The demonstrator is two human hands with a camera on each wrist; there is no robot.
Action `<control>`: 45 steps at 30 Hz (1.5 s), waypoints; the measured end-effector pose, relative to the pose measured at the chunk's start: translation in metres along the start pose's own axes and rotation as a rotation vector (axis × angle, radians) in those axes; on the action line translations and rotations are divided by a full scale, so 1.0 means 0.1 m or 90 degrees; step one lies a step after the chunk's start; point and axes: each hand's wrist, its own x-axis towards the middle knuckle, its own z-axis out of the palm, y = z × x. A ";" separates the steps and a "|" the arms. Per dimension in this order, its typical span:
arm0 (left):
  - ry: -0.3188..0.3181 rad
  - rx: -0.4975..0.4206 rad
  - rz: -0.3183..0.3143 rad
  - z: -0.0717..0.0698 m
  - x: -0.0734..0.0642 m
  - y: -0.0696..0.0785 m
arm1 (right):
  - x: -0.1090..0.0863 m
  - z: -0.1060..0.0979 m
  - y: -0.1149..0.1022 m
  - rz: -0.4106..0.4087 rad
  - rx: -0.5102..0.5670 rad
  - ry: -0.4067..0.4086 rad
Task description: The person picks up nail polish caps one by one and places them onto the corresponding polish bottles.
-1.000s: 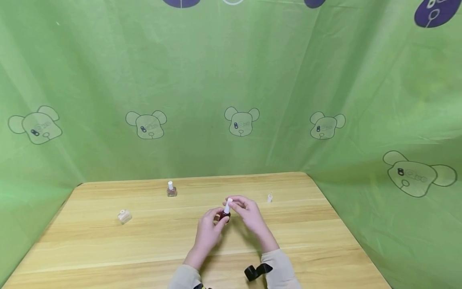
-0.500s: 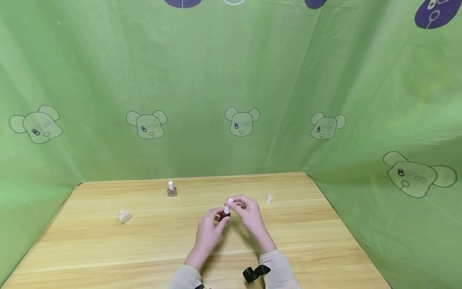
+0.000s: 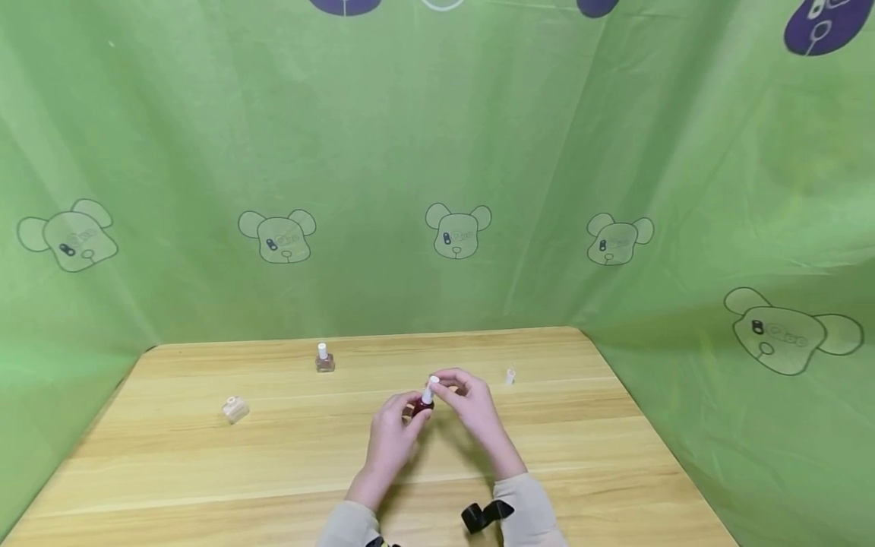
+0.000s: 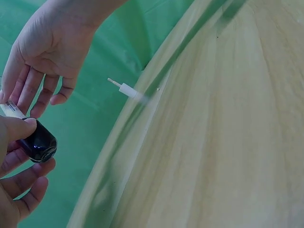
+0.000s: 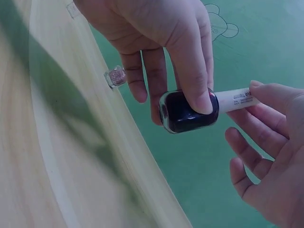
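My left hand (image 3: 390, 439) grips a small nail polish bottle (image 5: 183, 116) of dark red polish by its glass body, thumb on one face, as the right wrist view shows. With thumb and fingertips, my right hand (image 3: 473, 406) pinches the long white cap (image 5: 235, 100) of that bottle. The cap sits on the bottle's neck, tilted in the head view. In the right wrist view small print shows on the cap. Both hands are held close together above the wooden table (image 3: 287, 471). The bottle looks almost black in both wrist views.
A capped nail polish bottle (image 3: 324, 362) with brownish-pink polish stands near the back edge. Farther left is a pale, uncapped bottle (image 3: 235, 410). Right of my hands a loose white brush cap (image 3: 510, 377) stands on the table, brush upward. Green curtains (image 3: 369, 289) surround the table.
Both hands stay almost in place with the bottle between them. The cap and the right fingers shift only very slightly.
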 end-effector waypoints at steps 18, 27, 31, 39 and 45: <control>0.010 -0.027 -0.025 0.02 0.18 -0.04 | 0.06 -0.33 0.05 -0.041 0.004 0.115; 0.009 -0.045 -0.037 0.06 0.36 -0.13 | 0.09 -0.57 0.14 -0.048 0.033 0.206; -0.001 -0.052 -0.049 0.07 0.44 -0.17 | 0.10 -0.68 0.17 -0.060 0.036 0.254; -0.019 -0.076 -0.072 0.11 0.59 -0.31 | 0.09 -0.87 0.30 0.002 0.058 0.304; -0.031 -0.113 -0.085 0.11 0.71 -0.40 | 0.04 -0.96 0.31 0.042 0.067 0.309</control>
